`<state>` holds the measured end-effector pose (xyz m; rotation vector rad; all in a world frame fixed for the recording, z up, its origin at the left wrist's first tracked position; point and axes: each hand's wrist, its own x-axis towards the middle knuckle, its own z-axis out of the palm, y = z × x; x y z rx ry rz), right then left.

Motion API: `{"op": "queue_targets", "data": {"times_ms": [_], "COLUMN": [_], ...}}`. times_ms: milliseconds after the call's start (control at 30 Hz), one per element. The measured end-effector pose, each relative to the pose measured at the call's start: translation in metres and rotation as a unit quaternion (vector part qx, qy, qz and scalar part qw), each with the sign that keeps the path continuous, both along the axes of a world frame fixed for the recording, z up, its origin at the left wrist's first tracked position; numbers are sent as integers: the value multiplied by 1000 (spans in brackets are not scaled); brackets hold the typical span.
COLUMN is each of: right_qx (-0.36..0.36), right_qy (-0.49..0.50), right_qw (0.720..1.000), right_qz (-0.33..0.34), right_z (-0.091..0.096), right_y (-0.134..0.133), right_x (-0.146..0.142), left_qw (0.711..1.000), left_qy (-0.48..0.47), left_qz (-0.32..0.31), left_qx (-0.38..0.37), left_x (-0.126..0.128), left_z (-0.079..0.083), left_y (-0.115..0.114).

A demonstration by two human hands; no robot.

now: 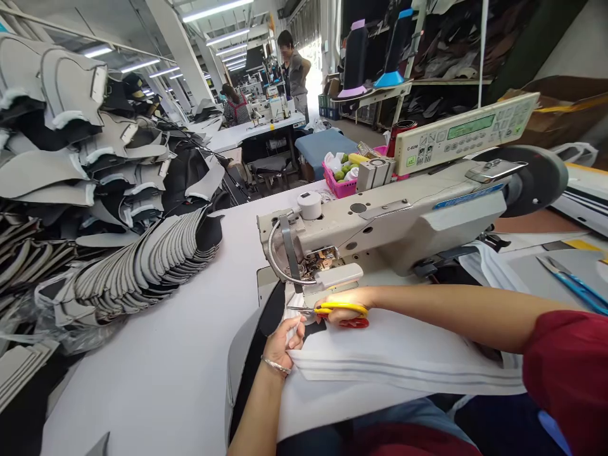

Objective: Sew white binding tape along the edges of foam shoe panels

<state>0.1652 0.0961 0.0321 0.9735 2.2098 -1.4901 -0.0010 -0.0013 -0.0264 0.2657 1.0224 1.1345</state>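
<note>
In my right hand [349,303] is a pair of scissors [363,311] with yellow and red handles. Its blades point left across a white striped strip [294,304] just under the sewing machine's head. Closed on that strip, my left hand [285,342] wears a silver bracelet and sits right below the blades. A long tail of the white strip [403,373] with grey lines runs from near my left hand to the right, over the table edge. Beneath my hands lies a black and grey fabric piece [270,323]. The sewing machine [351,221] stands directly behind them.
Stacked grey and black cut pieces [142,259] fill the left side. A pink basket [339,183] of fruit stands behind the machine. Blue-handled shears [577,288] lie at the right. Thread cones [354,60] rise at the back, where two people are farther off.
</note>
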Motion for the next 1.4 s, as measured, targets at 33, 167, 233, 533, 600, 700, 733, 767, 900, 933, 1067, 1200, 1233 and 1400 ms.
{"op": "queue_targets", "data": {"times_ms": [33, 167, 233, 533, 600, 700, 733, 767, 900, 933, 1067, 1200, 1233, 1400], "right_qx": [12, 90, 155, 458, 530, 602, 611, 614, 634, 643, 631, 540, 510, 390], "right_qy": [7, 37, 35, 53, 79, 31, -1, -37, -143, -155, -122, 5, 27, 41], "right_qw": [1000, 993, 986, 865, 818, 771, 766, 765, 744, 735, 759, 842, 860, 920], "right_qz": [18, 60, 47, -197, -208, -207, -201, -192, -155, -151, -102, 9, 23, 18], "right_z": [2, 11, 13, -30, -48, -70, -76, -80, -70, -61, -21, -6, -8, -33], "right_y": [-2, -14, -24, -103, -118, -121, -116, -109, -72, -65, -52, -39, -33, -11], "right_x": [-1, 7, 20, 72, 66, 60, 61, 66, 93, 96, 73, 6, -10, -48], "left_qw": [1000, 997, 992, 981, 986, 985, 979, 969, 900, 825, 546, 443, 437, 517], "left_qy": [9, 57, 86, 179, 143, 152, 188, 236, 411, 529, 804, 868, 870, 814], "left_qz": [-7, -27, -44, 66, 87, 63, 46, 28, 1, -22, -31, -66, -74, -58], "left_qx": [6, 44, 77, 27, 23, 45, 59, 74, 145, 196, 232, 215, 217, 257], "left_x": [0, 4, 10, 90, 105, 110, 107, 100, 64, 57, 49, 50, 48, 32], "left_z": [0, 5, 12, 4, -1, -1, 3, 7, 19, 16, -5, -13, -13, -13], "left_y": [-1, -9, -16, 11, 25, 33, 31, 27, -6, -14, -26, -15, -13, -14]}}
